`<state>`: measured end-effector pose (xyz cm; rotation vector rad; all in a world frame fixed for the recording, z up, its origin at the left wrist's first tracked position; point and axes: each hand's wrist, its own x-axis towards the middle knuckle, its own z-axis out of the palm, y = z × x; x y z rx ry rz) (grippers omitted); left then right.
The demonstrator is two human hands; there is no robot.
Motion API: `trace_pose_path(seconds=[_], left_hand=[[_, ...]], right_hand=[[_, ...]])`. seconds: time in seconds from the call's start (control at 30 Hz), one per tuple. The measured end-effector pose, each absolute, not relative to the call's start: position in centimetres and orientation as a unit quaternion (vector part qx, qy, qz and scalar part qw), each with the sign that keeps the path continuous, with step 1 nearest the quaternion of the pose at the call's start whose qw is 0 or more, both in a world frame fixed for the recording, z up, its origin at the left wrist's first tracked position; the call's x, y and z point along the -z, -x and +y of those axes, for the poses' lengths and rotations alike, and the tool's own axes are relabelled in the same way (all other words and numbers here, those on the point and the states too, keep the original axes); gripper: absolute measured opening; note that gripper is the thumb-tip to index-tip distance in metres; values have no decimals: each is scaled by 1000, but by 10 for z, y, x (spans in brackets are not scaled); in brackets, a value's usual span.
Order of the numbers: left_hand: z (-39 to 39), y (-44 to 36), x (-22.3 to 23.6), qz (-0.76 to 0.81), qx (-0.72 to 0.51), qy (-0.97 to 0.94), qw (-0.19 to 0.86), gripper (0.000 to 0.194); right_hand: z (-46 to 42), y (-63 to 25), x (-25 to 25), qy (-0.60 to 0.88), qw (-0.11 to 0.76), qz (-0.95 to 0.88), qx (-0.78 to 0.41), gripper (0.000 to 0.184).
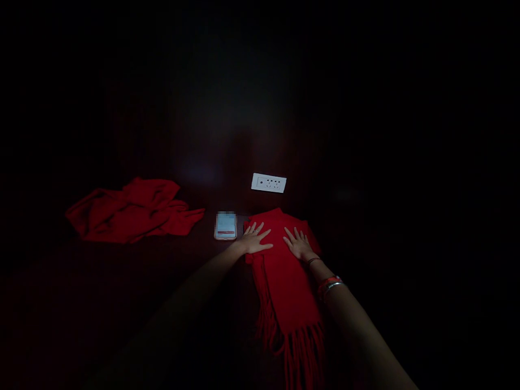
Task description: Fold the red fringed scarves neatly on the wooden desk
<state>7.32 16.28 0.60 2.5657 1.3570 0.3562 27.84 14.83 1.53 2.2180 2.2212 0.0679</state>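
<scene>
A red scarf with long fringes lies spread out in front of me, its fringed end hanging toward the bottom of the view. My left hand rests on its left side, fingers spread and palm down. On the right side of the cloth, my right hand lies the same way, fingers apart. Layers of red fabric show at the far end, past my hands. Neither hand grips anything.
A phone with a lit screen lies just left of my left hand. Farther left is a crumpled red cloth. A white socket panel sits beyond the scarf. Darkness hides most of the surroundings.
</scene>
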Motion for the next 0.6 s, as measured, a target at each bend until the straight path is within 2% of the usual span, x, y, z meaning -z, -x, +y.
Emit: trace_pose_path(seconds=[0.1, 0.27, 0.4, 0.6], left_hand=[[154, -71, -13, 481, -128, -861, 99, 73], [135, -67, -16, 491, -128, -854, 117, 75], [132, -66, -4, 504, -122, -839, 164, 75], [150, -69, 11, 486, -146, -848, 151, 75]], right_hand=[[141, -273, -26, -716, 6, 698, -15, 56], [118, -257, -37, -691, -57, 720, -34, 61], [111, -252, -25, -700, -19, 714, 0, 61], [122, -259, -6, -712, -27, 702, -7, 59]])
